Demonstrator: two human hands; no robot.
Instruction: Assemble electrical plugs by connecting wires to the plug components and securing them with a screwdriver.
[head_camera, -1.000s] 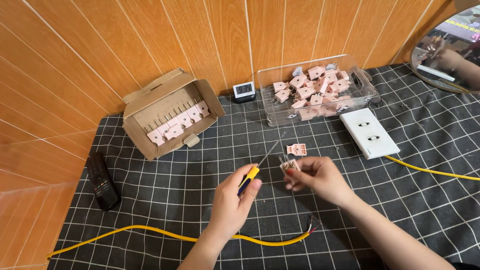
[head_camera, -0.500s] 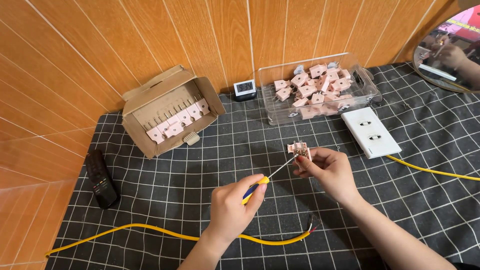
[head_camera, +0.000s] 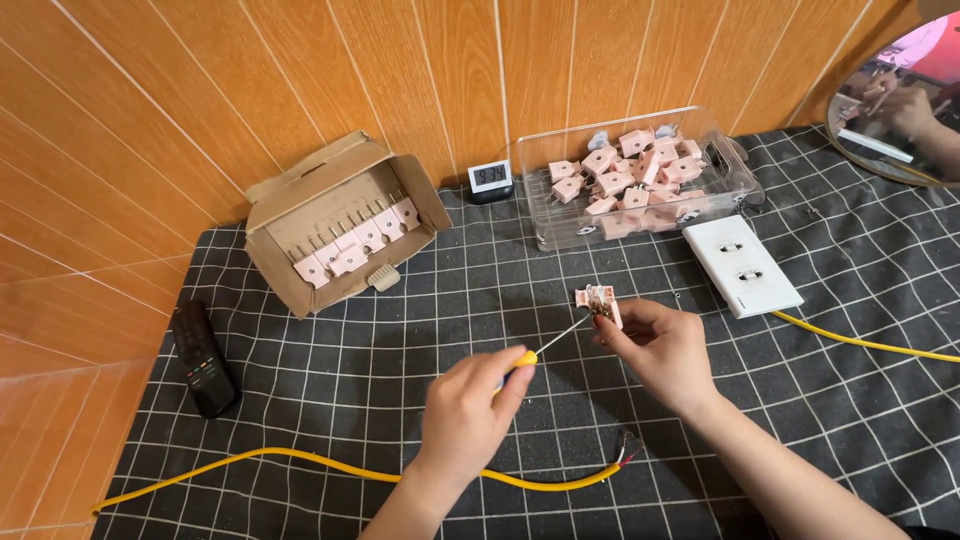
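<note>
Matt checked cloth (head_camera: 400, 330), glossy clear plastic box (head_camera: 735, 175), rough brown cardboard box (head_camera: 275, 260).

A brown cardboard box (head_camera: 340, 225) holds pink parts. A clear tub (head_camera: 640, 180) holds more. Between them sits a little clock (head_camera: 490, 180). A black remote (head_camera: 204, 358) lies left, near a yellow wire (head_camera: 300, 462).

Left hand (head_camera: 468, 410) grips screwdriver (head_camera: 545, 347); right hand (head_camera: 660, 347) pinches pink socket (head_camera: 600, 300).
</note>
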